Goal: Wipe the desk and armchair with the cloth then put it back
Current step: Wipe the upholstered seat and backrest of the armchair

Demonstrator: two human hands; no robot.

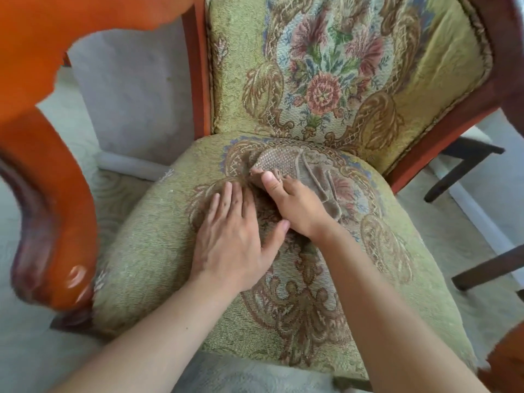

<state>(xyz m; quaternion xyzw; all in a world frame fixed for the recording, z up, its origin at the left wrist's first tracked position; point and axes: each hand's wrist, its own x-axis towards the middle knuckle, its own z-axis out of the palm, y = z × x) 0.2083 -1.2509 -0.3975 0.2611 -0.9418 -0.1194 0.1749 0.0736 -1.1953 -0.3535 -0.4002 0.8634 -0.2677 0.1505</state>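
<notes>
The armchair fills the view, with a green floral tapestry seat [158, 251] and backrest [326, 66] in a reddish wooden frame. A beige-brown textured cloth [283, 163] lies bunched on the back middle of the seat. My right hand [295, 205] grips the cloth's near edge, thumb on top, pressing it to the seat. My left hand [232, 236] rests flat on the seat just left of it, fingers spread, thumb touching the right wrist. The desk is not in view.
The chair's glossy wooden left armrest [48, 208] curves close by at the left. Another armrest tip [507, 361] shows at the bottom right. Dark wooden furniture legs [467, 165] stand on the pale patterned carpet [42, 350] at the right. A white wall [133, 95] is behind.
</notes>
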